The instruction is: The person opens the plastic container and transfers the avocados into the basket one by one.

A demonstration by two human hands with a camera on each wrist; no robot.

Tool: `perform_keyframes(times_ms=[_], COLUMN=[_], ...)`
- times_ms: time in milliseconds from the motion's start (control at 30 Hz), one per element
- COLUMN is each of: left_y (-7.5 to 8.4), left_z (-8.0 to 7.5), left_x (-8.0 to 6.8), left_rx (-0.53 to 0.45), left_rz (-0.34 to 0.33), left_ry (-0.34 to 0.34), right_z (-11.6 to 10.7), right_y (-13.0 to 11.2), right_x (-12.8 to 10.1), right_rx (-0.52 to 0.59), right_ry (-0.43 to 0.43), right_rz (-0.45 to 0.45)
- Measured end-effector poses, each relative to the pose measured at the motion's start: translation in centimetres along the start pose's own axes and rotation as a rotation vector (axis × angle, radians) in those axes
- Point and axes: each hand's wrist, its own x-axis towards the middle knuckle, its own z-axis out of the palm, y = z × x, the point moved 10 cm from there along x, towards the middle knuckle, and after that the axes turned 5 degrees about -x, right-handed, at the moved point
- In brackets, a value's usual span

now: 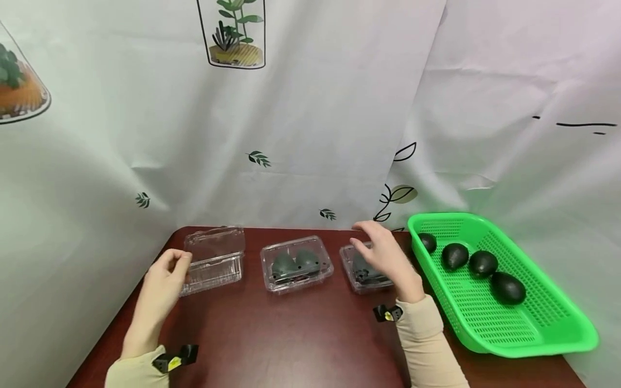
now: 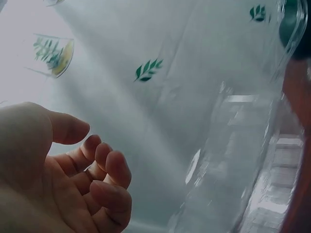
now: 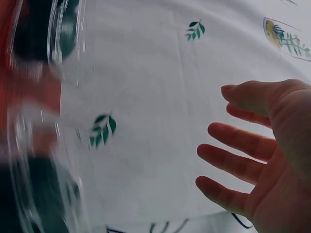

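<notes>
At the left of the dark red desk (image 1: 291,339), the person's left hand (image 1: 162,283) hovers just beside an empty clear plastic clamshell box (image 1: 215,258), whose lid stands raised at the back. The fingers (image 2: 104,170) of this hand are loosely curled and hold nothing, so its grip is relaxed and empty; the left wrist view shows the clear plastic wall close by but apart from the fingertips. In the middle of the desk sits a closed clamshell box (image 1: 296,264) with two dark avocados inside it. Further right stands a third clamshell box (image 1: 356,272), also with dark fruit in it, partly hidden behind the right hand (image 1: 385,258). That hand hangs over this box with its fingers (image 3: 233,162) spread and nearly straight, gripping nothing; whether it touches the lid cannot be told. At the far right, a green perforated basket (image 1: 533,328) rests on the desk's edge, holding four loose avocados (image 1: 482,264) in a row. A white curtain (image 1: 315,124) printed with leaves and plant jars hangs behind everything.
</notes>
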Motion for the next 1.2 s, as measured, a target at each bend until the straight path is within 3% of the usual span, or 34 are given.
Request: perform_keyframes(times_ms=[367, 600, 833, 1200], left_y=[2.6, 1.8, 1.1, 0.5], left_z=[5.9, 10.2, 13.6, 15.7], left_x=[0.5, 1.0, 1.2, 0.8], left_rx=[-0.157, -0.314, -0.272, -0.187], left_rz=[0.045, -0.047, -0.076, -0.082], left_ry=[-0.098, -0.183, -0.222, -0.251], right_z=[4.8, 7.7, 9.6, 12.3], right_y=[-1.8, -3.3, -4.9, -8.5], right_x=[0.6, 0.6, 0.6, 0.4], right_rx=[0.131, 0.154, 0.185, 0.085], right_ry=[-0.058, -0.107, -0.146, -0.184], right_rz=[0.07, 0.071, 0.069, -0.06])
